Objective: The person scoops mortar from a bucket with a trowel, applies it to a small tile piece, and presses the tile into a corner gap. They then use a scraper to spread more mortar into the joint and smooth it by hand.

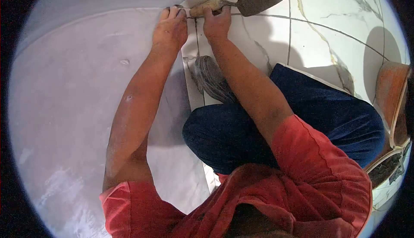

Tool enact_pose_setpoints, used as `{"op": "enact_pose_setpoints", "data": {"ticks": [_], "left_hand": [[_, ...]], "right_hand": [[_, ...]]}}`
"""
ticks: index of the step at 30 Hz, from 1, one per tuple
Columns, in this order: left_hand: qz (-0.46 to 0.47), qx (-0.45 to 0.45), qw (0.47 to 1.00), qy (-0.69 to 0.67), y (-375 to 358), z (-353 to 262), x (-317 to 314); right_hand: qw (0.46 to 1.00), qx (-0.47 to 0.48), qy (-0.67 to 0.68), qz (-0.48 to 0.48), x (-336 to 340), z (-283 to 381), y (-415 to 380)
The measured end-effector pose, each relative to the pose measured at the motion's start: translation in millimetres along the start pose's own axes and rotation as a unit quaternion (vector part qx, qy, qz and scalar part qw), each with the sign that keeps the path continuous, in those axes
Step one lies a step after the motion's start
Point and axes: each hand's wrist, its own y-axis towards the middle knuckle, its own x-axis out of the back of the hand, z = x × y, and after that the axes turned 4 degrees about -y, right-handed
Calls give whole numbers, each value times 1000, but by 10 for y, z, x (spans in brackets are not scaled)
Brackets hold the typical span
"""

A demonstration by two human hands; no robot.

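Head view: crouched on the marble tile floor (327, 18), a person's right hand (217, 22) clamps a trowel (241, 3) by its handle while the left hand (170, 28) presses flat, fingers together, steadying at the tile edge.

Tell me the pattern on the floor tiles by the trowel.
White floor tiles with grey and gold marble veining, clearest in the head view.

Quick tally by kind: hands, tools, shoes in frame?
Hands: 2, left hand flat on the floor, right hand gripping the trowel
Trowel: 1
Shoe: 1
Total: 4
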Motion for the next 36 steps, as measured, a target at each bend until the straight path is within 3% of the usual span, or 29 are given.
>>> {"op": "enact_pose_setpoints", "data": {"ticks": [4, 6, 10, 13, 15, 18, 21, 25, 32, 34, 35, 36], "left_hand": [[-15, -66, 997, 33, -21, 11, 7], [-13, -20, 999, -28, -10, -38, 97], [4, -16, 1000, 23, -39, -69, 78], [28, -37, 998, 37, 59, -28, 95], [33, 9, 999, 4, 12, -60, 114], [55, -13, 998, 24, 34, -56, 130], [6, -29, 999, 28, 18, -43, 64], [44, -31, 998, 41, 3, -91, 137], [-15, -22, 1000, 11, -63, -125, 157], [-23, -10, 1000, -15, -47, -75, 146], [-7, -23, 1000, 8, -38, -45, 109], [12, -36, 999, 31, -56, -35, 98]], "right_hand": [[992, -57, 109, 0, 10, -54, 25], [997, -17, 74, 16, 22, -49, 42], [999, -15, 30, -21, -4, -112, 26], [999, -28, -13, 29, 31, 28, 112], [983, -56, 172, -12, 98, 70, 109], [996, -45, 78, 16, -89, -96, 10], [995, -47, 89, 3, -13, -158, 89], [995, -82, 52, 20, 2, 58, -79], [998, -16, 67, 13, -8, -86, -31], [1000, -10, -20, 17, 85, -74, 42], [1000, -9, -20, 21, 90, -78, 62], [994, -47, 94, 22, 92, -79, 80]]}}
